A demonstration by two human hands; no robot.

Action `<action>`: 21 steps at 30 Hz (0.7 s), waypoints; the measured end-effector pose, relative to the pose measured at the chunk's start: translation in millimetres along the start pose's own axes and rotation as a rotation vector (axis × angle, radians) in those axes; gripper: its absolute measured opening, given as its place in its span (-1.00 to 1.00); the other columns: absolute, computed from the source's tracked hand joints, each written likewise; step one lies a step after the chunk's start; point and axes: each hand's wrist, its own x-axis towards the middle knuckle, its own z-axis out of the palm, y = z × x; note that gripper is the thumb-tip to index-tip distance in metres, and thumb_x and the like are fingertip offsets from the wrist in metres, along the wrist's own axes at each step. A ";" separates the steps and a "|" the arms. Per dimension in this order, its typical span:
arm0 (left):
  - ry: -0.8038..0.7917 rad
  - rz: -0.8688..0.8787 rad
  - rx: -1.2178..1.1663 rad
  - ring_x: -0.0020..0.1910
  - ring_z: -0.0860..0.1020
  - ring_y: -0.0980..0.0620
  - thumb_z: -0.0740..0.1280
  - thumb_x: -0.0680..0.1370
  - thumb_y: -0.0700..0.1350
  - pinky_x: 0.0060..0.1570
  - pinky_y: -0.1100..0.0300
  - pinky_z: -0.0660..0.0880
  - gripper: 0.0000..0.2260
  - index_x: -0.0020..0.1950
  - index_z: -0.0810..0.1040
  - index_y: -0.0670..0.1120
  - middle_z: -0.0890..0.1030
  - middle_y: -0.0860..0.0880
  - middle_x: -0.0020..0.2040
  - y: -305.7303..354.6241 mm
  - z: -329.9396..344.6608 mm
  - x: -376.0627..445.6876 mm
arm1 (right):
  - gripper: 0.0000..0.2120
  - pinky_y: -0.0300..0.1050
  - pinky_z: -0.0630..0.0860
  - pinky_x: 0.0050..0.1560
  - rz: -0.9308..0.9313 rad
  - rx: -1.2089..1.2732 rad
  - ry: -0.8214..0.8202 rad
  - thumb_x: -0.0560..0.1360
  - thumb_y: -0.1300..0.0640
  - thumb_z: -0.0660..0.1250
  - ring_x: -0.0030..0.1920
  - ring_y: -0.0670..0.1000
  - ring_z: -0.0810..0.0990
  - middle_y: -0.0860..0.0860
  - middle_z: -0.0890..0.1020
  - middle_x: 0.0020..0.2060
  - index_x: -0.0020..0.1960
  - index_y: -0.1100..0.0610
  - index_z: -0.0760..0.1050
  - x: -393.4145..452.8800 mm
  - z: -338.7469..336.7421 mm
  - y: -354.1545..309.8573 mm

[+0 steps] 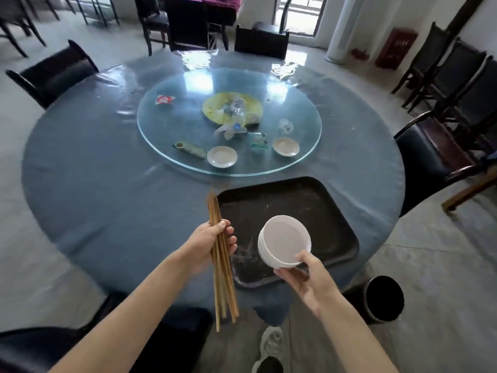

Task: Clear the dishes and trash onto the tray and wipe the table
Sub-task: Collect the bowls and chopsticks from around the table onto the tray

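We're standing at the near edge of the round table (107,184), which has a blue cloth under a clear plastic cover, and we'll use the black tray (317,200) as the ref point for everything. It sits on the table right in front of us, w/ its near corner hanging a bit over the table edge.

Our left hand (207,246) is just left of the tray, fingers curled tight round a bundle of wooden chopsticks (222,270). They run steeply, tips up by the tray's far-left corner, lower ends down past the table edge. Our right hand (309,278) is at the tray's near edge, pinching the rim of a stack of white bowls (285,242), thumb on top, fingers underneath. The stack's tilted toward us and held above the tray's near-left part; can't tell if it touches the tray.

Beyond the tray is the glass lazy susan (166,122) w/ the rest of the stuff on it:
- two small white saucers (222,156) closest to the tray, one left, one (286,146) further right
- a green wrapper (258,141) between them
- a rolled greenish thing (189,149) left of the left saucer
- a crushed plastic bottle (238,109) on a yellow plate (215,106) near the middle
- a red-and-white packet (164,99) far left
- a small clear cup (285,126) far right

On the floor right of the tray is a dark bin (383,298). Dark chairs (430,157) stand round the table.
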 end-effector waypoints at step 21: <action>0.491 -0.046 -0.233 -0.03 0.63 -0.13 0.18 0.71 -0.15 0.01 -0.10 0.60 -0.86 0.15 0.51 -0.16 0.60 -0.12 -0.06 -6.4 -39.3 116.7 | -0.61 0.17 0.63 0.26 0.217 -0.388 -0.140 0.62 0.27 0.23 0.24 0.18 0.58 0.13 0.52 0.30 0.40 0.04 0.51 193.5 76.6 -74.6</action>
